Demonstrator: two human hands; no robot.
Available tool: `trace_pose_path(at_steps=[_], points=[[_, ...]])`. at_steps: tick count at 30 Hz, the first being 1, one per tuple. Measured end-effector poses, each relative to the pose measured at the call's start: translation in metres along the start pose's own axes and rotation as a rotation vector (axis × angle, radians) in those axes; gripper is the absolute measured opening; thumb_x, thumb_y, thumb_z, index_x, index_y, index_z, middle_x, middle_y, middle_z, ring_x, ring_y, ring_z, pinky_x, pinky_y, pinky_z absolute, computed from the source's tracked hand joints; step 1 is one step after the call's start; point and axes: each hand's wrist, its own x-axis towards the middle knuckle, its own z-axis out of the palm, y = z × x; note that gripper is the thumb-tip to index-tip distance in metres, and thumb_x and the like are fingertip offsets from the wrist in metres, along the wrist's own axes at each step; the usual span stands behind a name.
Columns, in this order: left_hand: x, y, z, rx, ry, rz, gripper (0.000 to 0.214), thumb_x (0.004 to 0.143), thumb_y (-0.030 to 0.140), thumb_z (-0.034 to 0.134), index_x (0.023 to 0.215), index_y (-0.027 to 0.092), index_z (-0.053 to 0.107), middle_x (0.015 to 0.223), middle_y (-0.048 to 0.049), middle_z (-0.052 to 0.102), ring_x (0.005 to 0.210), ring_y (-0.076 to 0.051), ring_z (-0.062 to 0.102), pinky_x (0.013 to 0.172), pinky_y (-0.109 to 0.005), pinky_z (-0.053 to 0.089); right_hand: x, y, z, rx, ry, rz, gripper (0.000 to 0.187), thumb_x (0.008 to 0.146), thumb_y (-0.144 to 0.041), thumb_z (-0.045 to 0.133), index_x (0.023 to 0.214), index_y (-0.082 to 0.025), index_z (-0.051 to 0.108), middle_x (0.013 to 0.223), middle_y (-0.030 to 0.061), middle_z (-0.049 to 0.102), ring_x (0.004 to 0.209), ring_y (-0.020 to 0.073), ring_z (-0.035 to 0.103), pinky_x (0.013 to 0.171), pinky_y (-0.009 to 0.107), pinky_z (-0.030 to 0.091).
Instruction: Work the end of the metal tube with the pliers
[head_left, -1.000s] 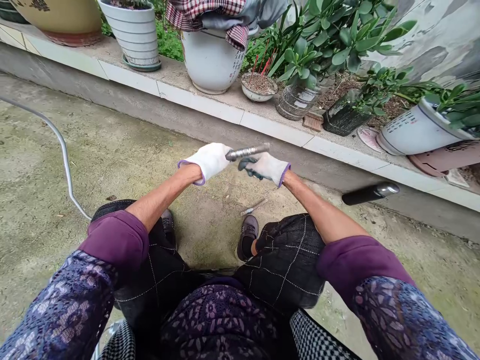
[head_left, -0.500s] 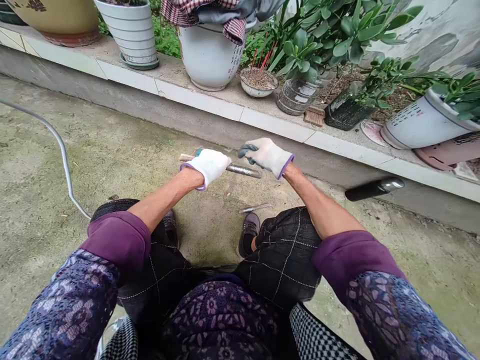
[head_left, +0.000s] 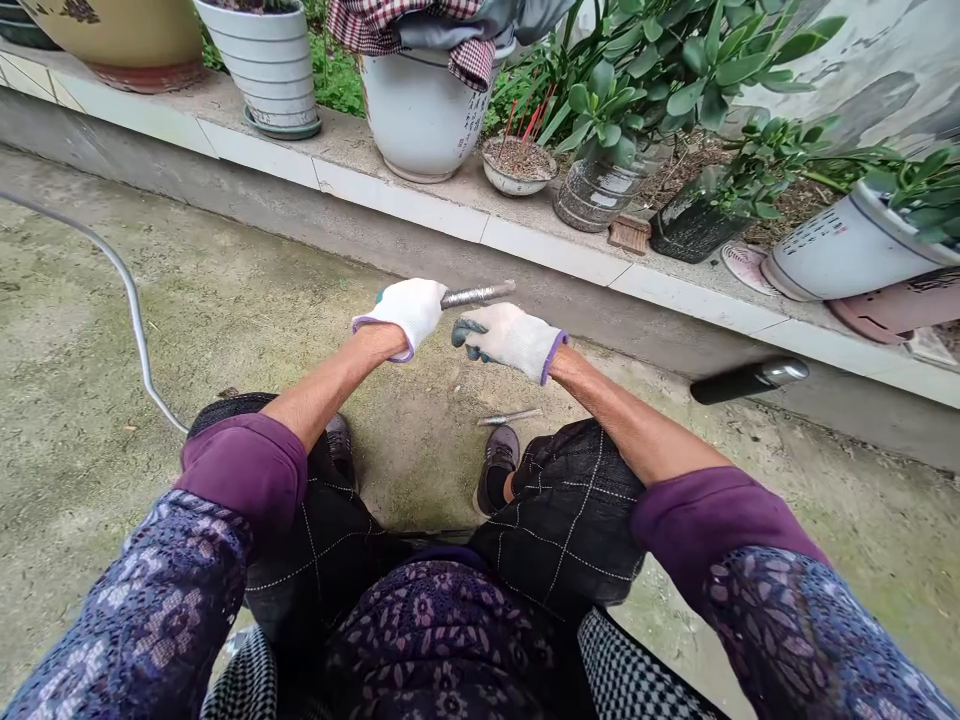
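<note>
My left hand (head_left: 409,308), in a white glove with a purple cuff, is closed around a rod with a shiny silver, ridged surface (head_left: 480,294). The rod juts out to the right and tilts slightly up; the gripped part is hidden in the glove. Just below its free end is my right hand (head_left: 504,338), gloved likewise with dark grey-green fingertips. Its fingers are loosely bent and apart, and I see nothing between them. On the concrete by my right shoe (head_left: 501,448) lies a thinner silvery stick (head_left: 510,417).
A tiled ledge (head_left: 555,248) runs across ahead, bearing potted plants, a white pot (head_left: 424,115) with cloth on top, a bowl of red sticks (head_left: 519,168) and a small brush (head_left: 630,234). A black flask (head_left: 748,380) is at right; a grey hose (head_left: 133,310) curves at left.
My left hand has moved up and slightly left, and the rod now tilts upward instead of down. My right hand has come down and left, below the rod's end.
</note>
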Motion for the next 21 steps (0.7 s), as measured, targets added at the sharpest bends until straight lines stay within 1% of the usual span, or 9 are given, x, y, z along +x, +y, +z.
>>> trace_pose_path(at_steps=[2,3,5,8,10,13,15,18,21], points=[[0.0,-0.001,-0.003,-0.175,0.038,-0.048,0.031,0.094,0.029,0.053,0.11,0.018,0.076,0.089,-0.011,0.074,0.086,-0.023,0.07,0.079,-0.032,0.053,0.0,-0.001,0.0,0.153,-0.008,0.013,0.023,0.09,-0.005,0.047,0.091,-0.014,0.068,0.07,0.0021,0.066,0.058,0.0107,0.057,0.054,0.02,0.045],[0.0,-0.002,-0.005,-0.285,0.059,-0.078,0.03,0.094,0.03,0.054,0.111,0.018,0.075,0.085,-0.0092,0.072,0.079,-0.02,0.067,0.075,-0.03,0.052,0.0,-0.002,0.001,0.228,0.011,0.024,0.024,0.089,-0.002,0.045,0.091,-0.013,0.067,0.068,0.0009,0.064,0.056,0.0097,0.056,0.053,0.019,0.046],[-0.001,-0.004,-0.01,-0.493,0.093,-0.136,0.028,0.095,0.028,0.055,0.113,0.017,0.073,0.078,-0.0057,0.068,0.068,-0.015,0.06,0.068,-0.027,0.049,-0.001,-0.005,0.001,0.375,0.078,0.06,0.025,0.087,0.0,0.044,0.09,-0.012,0.066,0.06,-0.0016,0.059,0.049,0.008,0.052,0.047,0.018,0.043],[-0.002,-0.008,-0.019,-0.719,0.12,-0.212,0.025,0.094,0.024,0.055,0.114,0.015,0.068,0.077,-0.002,0.062,0.062,-0.009,0.051,0.061,-0.023,0.045,-0.006,-0.01,0.0,0.454,0.122,0.099,0.024,0.088,-0.002,0.047,0.093,-0.011,0.068,0.055,-0.0035,0.057,0.042,0.0072,0.046,0.039,0.018,0.036],[0.0,-0.014,-0.024,-0.818,0.157,-0.223,0.022,0.094,0.021,0.054,0.111,0.015,0.067,0.081,-0.0012,0.061,0.064,-0.007,0.051,0.059,-0.021,0.043,-0.009,-0.012,0.001,0.496,0.111,0.107,0.021,0.09,-0.005,0.05,0.096,-0.011,0.068,0.058,-0.003,0.06,0.041,0.0078,0.047,0.037,0.019,0.036],[0.003,-0.023,-0.031,-0.871,0.22,-0.242,0.021,0.092,0.02,0.053,0.107,0.016,0.067,0.086,-0.0023,0.061,0.068,-0.009,0.054,0.055,-0.02,0.041,-0.014,-0.009,0.001,0.585,0.099,0.098,0.019,0.09,-0.007,0.051,0.1,-0.01,0.067,0.063,-0.0015,0.064,0.044,0.009,0.052,0.039,0.02,0.042],[0.005,-0.028,-0.033,-0.876,0.239,-0.259,0.023,0.091,0.02,0.054,0.109,0.017,0.068,0.091,-0.0037,0.064,0.069,-0.01,0.056,0.053,-0.02,0.04,-0.018,-0.006,0.0,0.603,0.126,0.101,0.02,0.091,-0.007,0.049,0.101,-0.01,0.066,0.064,-0.0014,0.064,0.043,0.0081,0.05,0.038,0.02,0.038],[0.004,-0.031,-0.033,-0.869,0.234,-0.272,0.029,0.09,0.022,0.055,0.116,0.019,0.067,0.096,-0.005,0.066,0.07,-0.01,0.057,0.051,-0.019,0.04,-0.022,-0.003,-0.002,0.56,0.184,0.082,0.021,0.094,-0.014,0.047,0.098,-0.011,0.068,0.056,-0.0038,0.056,0.04,0.0065,0.04,0.037,0.019,0.027],[0.003,-0.031,-0.031,-0.841,0.227,-0.275,0.03,0.091,0.026,0.057,0.118,0.021,0.067,0.096,-0.0051,0.068,0.074,-0.011,0.059,0.053,-0.019,0.041,-0.027,-0.005,-0.002,0.489,0.229,0.025,0.02,0.088,-0.009,0.047,0.088,-0.012,0.067,0.05,-0.0061,0.047,0.043,0.007,0.039,0.043,0.019,0.029]])
